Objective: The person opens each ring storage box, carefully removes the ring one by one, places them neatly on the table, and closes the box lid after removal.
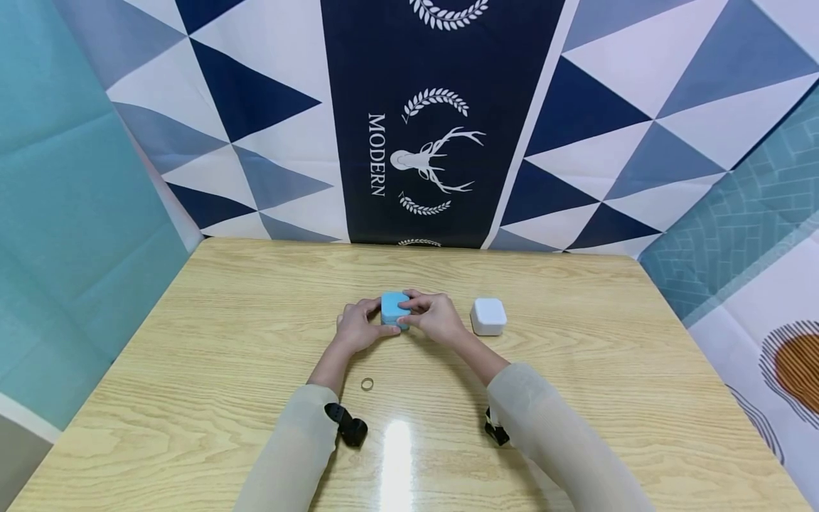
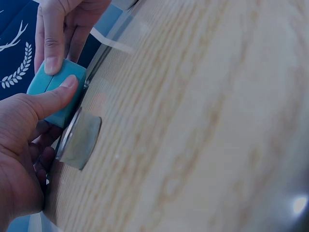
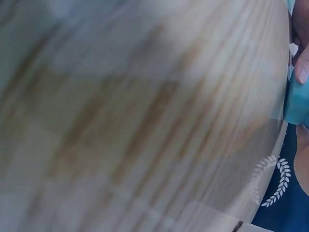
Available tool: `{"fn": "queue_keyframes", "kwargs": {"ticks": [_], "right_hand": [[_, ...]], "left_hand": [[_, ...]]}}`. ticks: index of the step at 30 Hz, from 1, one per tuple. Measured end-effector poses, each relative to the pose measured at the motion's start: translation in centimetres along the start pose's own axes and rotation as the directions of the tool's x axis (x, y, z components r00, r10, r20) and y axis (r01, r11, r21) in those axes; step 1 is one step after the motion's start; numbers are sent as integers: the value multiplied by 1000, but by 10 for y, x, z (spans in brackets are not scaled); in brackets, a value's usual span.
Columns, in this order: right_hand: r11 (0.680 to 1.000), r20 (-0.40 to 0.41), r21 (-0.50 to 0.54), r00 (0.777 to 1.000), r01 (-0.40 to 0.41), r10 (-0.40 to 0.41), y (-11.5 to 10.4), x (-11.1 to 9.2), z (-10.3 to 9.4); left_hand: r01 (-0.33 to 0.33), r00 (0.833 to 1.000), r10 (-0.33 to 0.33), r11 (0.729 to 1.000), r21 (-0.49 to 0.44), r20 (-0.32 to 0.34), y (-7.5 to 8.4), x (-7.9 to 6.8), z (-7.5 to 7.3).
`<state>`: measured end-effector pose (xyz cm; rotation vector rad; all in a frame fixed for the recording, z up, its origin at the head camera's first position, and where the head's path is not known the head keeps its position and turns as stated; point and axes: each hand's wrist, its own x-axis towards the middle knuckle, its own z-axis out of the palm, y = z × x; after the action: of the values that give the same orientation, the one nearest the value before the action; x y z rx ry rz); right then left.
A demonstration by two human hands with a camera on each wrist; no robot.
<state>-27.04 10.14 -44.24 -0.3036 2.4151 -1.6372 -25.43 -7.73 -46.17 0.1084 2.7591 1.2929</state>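
Observation:
A small blue box [image 1: 394, 307] with rounded corners is between both hands, on the far half of the table; a seam runs round it in the left wrist view. My left hand [image 1: 358, 328] grips it from the left, its thumb [image 2: 60, 96] along the near side. From the right, my right hand [image 1: 436, 318] pinches the box between thumb and fingers. Part of the blue box [image 3: 297, 101] shows at the edge of the right wrist view. On the table nearer to me lies a thin metal ring [image 1: 367, 384], close to the left wrist.
A white rounded box [image 1: 489, 316] stands right of the right hand on the wooden table [image 1: 576, 398]. Behind the table hangs a patterned cloth [image 1: 269, 128]. A black strap [image 1: 348, 425] with a camera is on the left sleeve, and another [image 1: 495, 427] on the right.

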Motion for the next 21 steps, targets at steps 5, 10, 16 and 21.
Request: {"fn": "queue_keyframes", "kwargs": {"ticks": [5, 10, 16, 21], "right_hand": [[1000, -10, -17, 1000, 5, -5, -1, -1, 0], [999, -16, -35, 1000, 8, -9, -2, -2, 0], [999, -10, -31, 1000, 14, -14, -1, -2, 0], [1000, -5, -13, 1000, 9, -9, -1, -3, 0]], "left_hand": [[1, 1000, -1, 1000, 3, -1, 1, 0, 0], [-1, 1000, 1, 1000, 7, -2, 0, 1, 0], [-1, 1000, 1, 1000, 1, 1, -1, 1, 1], [1, 1000, -1, 1000, 1, 3, 0, 1, 0]]}}
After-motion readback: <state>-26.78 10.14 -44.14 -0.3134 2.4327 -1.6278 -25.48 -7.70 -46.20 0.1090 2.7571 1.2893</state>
